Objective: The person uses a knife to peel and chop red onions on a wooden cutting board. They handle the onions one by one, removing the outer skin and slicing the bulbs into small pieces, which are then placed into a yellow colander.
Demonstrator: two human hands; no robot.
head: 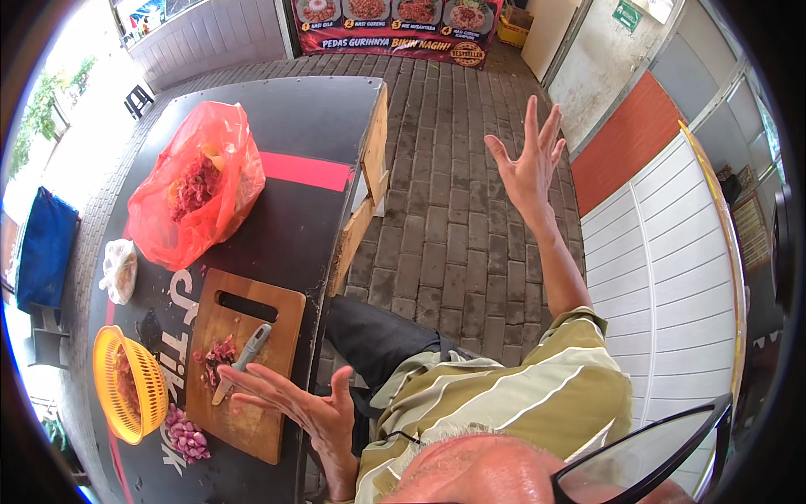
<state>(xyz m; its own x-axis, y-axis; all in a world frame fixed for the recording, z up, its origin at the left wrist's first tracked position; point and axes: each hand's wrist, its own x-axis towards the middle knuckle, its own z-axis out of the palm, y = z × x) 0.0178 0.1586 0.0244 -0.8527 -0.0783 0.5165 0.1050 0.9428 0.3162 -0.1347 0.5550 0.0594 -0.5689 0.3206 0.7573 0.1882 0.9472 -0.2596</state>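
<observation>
My left hand [305,400], fingers spread and holding nothing, is over the near edge of a wooden cutting board [271,372]. Its fingertips overlap the blade of a grey-handled knife [252,346] in this view; whether they touch is unclear. Reddish-purple peelings [220,353], seemingly from shallots, lie on the board beside the knife. Raised away from the table, my right hand [532,160] has its fingers apart and nothing in it. Peeled shallots [186,435] are heaped beside the board. A yellow plastic basket [151,378] holds more reddish pieces, perhaps unpeeled shallots.
On the black table [308,233] are an open red plastic bag [233,208] containing peelings and a small knotted clear bag [119,271]. Brick paving [441,220] runs along the table. White panelling [680,283] stands on the right; a food banner [390,38] hangs ahead.
</observation>
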